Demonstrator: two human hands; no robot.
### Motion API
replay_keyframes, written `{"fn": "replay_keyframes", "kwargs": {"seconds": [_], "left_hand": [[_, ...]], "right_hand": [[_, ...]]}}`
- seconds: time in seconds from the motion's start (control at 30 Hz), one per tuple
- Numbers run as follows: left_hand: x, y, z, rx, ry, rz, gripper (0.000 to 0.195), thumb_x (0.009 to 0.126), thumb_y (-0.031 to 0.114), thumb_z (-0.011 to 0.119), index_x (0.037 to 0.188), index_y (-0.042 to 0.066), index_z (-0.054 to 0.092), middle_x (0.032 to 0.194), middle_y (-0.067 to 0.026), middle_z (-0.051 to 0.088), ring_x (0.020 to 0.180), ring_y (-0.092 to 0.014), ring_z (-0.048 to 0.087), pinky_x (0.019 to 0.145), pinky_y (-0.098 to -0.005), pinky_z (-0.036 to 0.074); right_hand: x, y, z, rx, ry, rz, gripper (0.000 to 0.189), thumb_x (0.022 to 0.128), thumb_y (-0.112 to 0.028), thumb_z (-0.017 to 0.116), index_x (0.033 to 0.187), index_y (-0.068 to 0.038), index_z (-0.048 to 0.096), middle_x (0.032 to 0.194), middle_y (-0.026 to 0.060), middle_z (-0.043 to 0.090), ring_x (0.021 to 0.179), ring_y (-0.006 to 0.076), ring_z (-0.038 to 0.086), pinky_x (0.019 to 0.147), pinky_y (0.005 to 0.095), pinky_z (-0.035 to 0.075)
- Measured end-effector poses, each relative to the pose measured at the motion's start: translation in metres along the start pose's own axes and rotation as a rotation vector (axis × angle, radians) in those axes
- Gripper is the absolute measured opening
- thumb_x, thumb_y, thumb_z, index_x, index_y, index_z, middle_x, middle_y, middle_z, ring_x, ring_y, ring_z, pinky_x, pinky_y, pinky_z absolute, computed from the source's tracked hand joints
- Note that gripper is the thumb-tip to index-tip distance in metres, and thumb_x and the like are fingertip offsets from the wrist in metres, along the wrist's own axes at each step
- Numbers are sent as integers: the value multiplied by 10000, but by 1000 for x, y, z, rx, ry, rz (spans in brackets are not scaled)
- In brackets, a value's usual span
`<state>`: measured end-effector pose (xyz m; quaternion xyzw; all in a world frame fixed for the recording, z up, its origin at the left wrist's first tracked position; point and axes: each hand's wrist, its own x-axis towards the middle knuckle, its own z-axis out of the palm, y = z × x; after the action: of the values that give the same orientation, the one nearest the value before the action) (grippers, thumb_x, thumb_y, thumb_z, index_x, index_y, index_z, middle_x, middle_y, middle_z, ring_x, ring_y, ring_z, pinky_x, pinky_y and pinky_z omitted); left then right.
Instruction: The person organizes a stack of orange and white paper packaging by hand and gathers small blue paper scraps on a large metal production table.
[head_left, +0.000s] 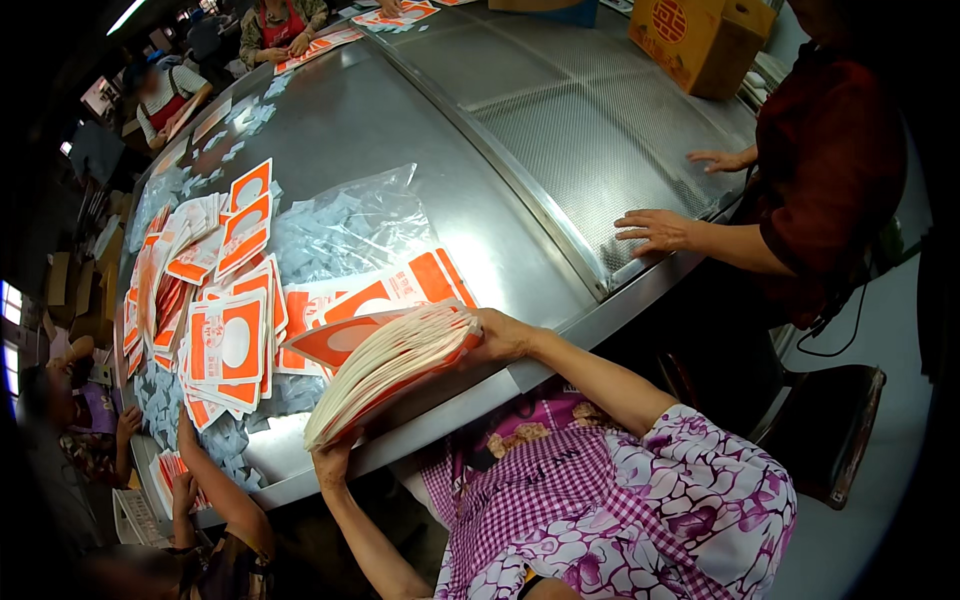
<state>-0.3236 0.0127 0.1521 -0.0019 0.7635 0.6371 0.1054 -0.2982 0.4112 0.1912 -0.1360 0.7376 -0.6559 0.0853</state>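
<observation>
A thick stack of orange-and-white printed paper bags (397, 367) is fanned and bowed, its pale edges facing up. My left hand (332, 459) grips its lower left end. At the upper right end, my right hand (504, 334) holds it, fingers partly hidden behind the stack. The stack is over the near edge of a metal table (502, 225). Just beyond it lie more flat printed bags (405, 289) with pale oval panels. A loose heap of similar bags (225, 337) spreads to the left.
A clear plastic bag (352, 225) holds small pale-blue packets; similar packets (161, 405) lie loose. A metal rail (487, 150) divides the table from a mesh surface. At right, a person's hand (656, 229) rests there. A yellow carton (694, 45) stands behind. Co-workers sit around the left.
</observation>
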Motion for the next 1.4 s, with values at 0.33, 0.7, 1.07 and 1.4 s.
{"fn": "replay_keyframes", "kwargs": {"seconds": [0.33, 0.7, 1.07, 1.4], "left_hand": [[-1, 3, 0, 3, -1, 14, 467, 686, 19, 846, 1114, 17, 657, 1025, -63, 682, 904, -162, 631, 796, -316, 534], [-1, 5, 4, -18, 21, 10, 458, 691, 16, 842, 1112, 11, 663, 1030, -70, 686, 908, -164, 634, 784, -308, 537], [-1, 8, 4, 19, 2, 47, 441, 693, 23, 841, 1096, 10, 664, 1001, -68, 681, 880, -159, 631, 752, -303, 543], [-1, 5, 2, -33, 8, 1, 452, 683, 33, 851, 1095, 13, 667, 1000, -70, 683, 883, -163, 635, 752, -298, 545]], "right_hand": [[3, 7, 2, -14, 16, -1, 641, 723, -83, 812, 1291, -47, 516, 1170, 76, 642, 1070, 163, 579, 949, 313, 469], [4, 21, 0, 27, -11, 64, 786, 703, -150, 818, 1388, -92, 437, 1234, 108, 619, 1140, 218, 576, 986, 344, 447], [3, 18, 2, 22, 5, 38, 670, 725, -60, 802, 1326, -53, 506, 1212, 80, 627, 1112, 171, 562, 991, 318, 445], [3, 22, 1, -44, 7, 13, 635, 737, -159, 792, 1309, -78, 528, 1159, 104, 667, 1078, 223, 608, 946, 350, 467]]}}
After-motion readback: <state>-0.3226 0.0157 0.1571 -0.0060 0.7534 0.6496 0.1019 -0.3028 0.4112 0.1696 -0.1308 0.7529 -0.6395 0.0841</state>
